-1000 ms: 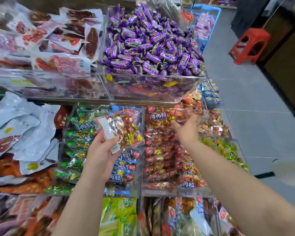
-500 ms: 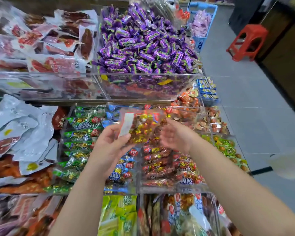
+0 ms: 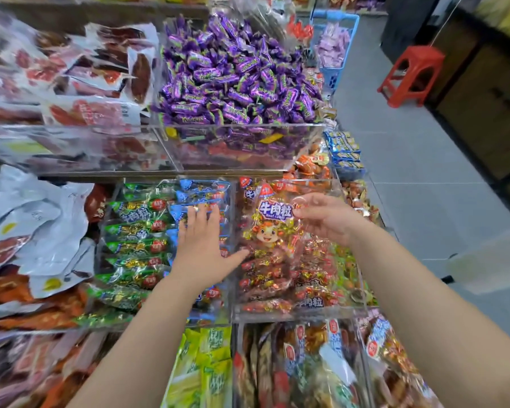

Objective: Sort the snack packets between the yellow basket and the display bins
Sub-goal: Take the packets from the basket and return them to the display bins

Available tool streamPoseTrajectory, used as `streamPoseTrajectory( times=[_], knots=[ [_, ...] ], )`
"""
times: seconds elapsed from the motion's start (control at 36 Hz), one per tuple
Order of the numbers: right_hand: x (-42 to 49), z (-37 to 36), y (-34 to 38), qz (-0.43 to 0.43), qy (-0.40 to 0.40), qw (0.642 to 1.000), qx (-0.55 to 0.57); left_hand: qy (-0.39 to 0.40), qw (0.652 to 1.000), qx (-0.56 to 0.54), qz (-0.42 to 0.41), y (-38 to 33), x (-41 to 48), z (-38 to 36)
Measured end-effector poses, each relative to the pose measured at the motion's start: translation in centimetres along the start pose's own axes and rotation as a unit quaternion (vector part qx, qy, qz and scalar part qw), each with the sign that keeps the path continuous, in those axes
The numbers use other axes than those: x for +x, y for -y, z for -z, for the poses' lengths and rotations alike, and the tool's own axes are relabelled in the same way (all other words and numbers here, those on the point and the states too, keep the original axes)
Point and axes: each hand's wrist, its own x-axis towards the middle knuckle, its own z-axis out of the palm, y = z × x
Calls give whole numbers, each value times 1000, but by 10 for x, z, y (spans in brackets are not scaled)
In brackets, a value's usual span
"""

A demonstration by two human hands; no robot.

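Single head cam, fwd and steeply down, close over display bins (image 3: 292,312).

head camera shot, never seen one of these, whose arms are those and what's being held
There is no machine here. A person wears a camera on the head that looks forward and down, so the two bare arms are their own. This is the only view. In front of them are clear display bins full of snack packets, with a heap of purple candies on the upper shelf. The right hand pinches the top of a beef cube packet with a cartoon face, above the bin of red packets. The left hand is flat and open over the blue packets and holds nothing.
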Motion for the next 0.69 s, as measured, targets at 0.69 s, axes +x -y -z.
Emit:
streamPoseTrajectory(
  times=[0.69],
  knots=[
    [73,-42,-61,112,-206,923,-307,-74,993,62,65,-8,13,-40]
  ],
)
